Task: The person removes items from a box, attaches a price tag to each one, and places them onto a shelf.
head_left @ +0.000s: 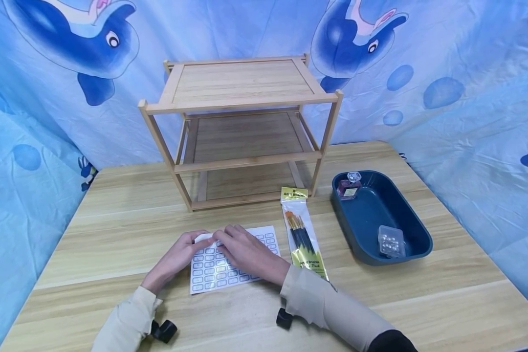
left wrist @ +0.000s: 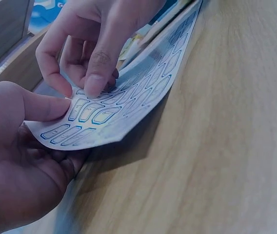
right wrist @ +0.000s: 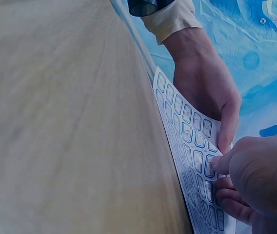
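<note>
A white sheet of blue-framed label stickers (head_left: 211,271) lies on the table, its left far corner lifted. My left hand (head_left: 179,255) grips that corner, thumb on the printed face and fingers underneath, as the left wrist view shows. Over the same corner my right hand (head_left: 248,252) has curled fingers, its thumb and index fingertip pinching at a label (left wrist: 86,111) beside the left thumb. In the right wrist view the sheet (right wrist: 180,131) bends up toward both hands. Whether a label has lifted off its backing I cannot tell.
A clear packet of artist brushes (head_left: 301,234) lies right of the sheet. Farther right, a dark blue tub (head_left: 383,210) holds a small perfume bottle (head_left: 349,187) and a clear box of beads (head_left: 391,241). A three-tier wooden rack (head_left: 246,105) stands behind.
</note>
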{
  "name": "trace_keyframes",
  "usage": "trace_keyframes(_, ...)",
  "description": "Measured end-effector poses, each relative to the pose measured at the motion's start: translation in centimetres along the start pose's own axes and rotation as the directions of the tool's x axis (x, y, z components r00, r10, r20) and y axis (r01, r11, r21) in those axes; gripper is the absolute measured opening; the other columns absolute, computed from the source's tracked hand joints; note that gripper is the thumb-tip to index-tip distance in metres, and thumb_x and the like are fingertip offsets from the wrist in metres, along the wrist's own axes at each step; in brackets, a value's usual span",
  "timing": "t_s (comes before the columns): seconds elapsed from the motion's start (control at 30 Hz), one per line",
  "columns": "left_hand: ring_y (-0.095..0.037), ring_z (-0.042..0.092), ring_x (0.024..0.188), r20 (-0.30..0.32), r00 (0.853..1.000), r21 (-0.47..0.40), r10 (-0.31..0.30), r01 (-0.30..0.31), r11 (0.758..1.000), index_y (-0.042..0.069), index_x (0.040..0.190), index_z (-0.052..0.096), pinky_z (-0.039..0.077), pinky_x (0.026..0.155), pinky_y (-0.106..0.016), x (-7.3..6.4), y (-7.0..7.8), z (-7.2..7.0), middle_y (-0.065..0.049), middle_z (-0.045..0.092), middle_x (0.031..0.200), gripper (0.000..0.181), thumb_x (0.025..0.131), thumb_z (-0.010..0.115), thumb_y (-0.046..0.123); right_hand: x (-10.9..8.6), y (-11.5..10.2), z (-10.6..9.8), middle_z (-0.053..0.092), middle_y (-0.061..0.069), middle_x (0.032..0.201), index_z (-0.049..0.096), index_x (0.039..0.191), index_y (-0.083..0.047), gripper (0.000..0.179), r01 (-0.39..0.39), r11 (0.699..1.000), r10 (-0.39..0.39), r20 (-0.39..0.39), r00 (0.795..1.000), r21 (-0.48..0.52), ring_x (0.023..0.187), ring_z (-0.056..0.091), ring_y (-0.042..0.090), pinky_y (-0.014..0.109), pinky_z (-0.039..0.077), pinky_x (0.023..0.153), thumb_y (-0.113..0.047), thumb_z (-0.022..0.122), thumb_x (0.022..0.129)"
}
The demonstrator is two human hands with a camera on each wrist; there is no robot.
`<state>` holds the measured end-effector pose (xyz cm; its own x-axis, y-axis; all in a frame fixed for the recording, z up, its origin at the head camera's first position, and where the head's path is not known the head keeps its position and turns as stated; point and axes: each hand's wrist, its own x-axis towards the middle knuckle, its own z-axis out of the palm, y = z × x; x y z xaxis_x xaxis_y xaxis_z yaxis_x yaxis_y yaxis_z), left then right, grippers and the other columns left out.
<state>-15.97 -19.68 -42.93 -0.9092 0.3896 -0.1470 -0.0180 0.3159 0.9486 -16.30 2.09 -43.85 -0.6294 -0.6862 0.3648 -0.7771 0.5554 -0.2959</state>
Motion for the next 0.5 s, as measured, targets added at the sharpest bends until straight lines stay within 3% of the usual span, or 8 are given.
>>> trace_keyframes(0.23,-0.018,0.068,0.081,0.003,1.000,-0.021,0.008,-0.008,1.000,-0.009,0.118,0.064,0.053,0.074,-0.028,-0.01,0.06,0.08,-0.014,0.071,0.097,0.028,0.107,0.054,0.014,-0.02,-0.01,0.03,0.061,0.000,0.106,0.061,0.124,-0.015,0.018,0.002,1.000,-0.002,0.011,1.000,-0.001,0.092,0.054,0.012,0.017,0.044,0.075,-0.016,0.061,0.106)
trace_keyframes(0.5,-0.019,0.066,0.079,-0.018,1.000,0.013,-0.004,0.004,1.000,-0.005,0.112,0.067,0.052,0.074,-0.029,0.14,-0.08,0.34,-0.011,0.070,0.092,0.028,0.107,0.055,0.020,0.00,-0.08,-0.05,0.061,0.000,0.107,0.059,0.121,-0.013,0.016,-0.012,1.000,0.012,0.032,0.999,-0.007,0.096,0.056,0.013,0.018,0.046,0.079,-0.017,0.060,0.106)
